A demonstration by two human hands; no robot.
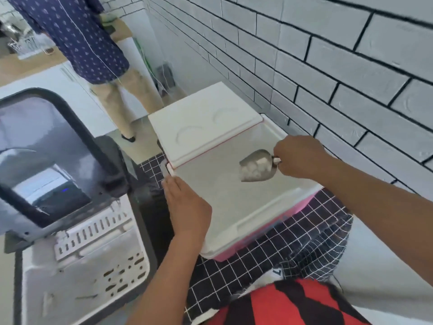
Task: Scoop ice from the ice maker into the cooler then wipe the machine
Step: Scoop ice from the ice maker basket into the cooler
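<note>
While our right hand (pixel 298 157) holds the metal scoop (pixel 257 165) over the open cooler (pixel 269 207), we are in the middle of the scooping step. Our right fingers are wrapped tight around the scoop's short handle, and white ice cubes (pixel 254 170) sit inside the bowl of the scoop. The scoop hangs above the white inside of the cooler, near the wall side. We cannot see any ice on the cooler floor from here. Our left hand (pixel 187 207) rests on the near left rim of the cooler, fingers together and lying flat, so it seems to keep the box from sliding. The cooler lid (pixel 203 120) is swung back and stands open. The ice maker (pixel 70 207) is to our left with its dark lid lifted, and its white basket (pixel 93 261) shows below. Next we think we should tip the scoop so the ice drops into the cooler. We should tip it low and slow, or cubes may bounce out. Wiping the machine comes later.
</note>
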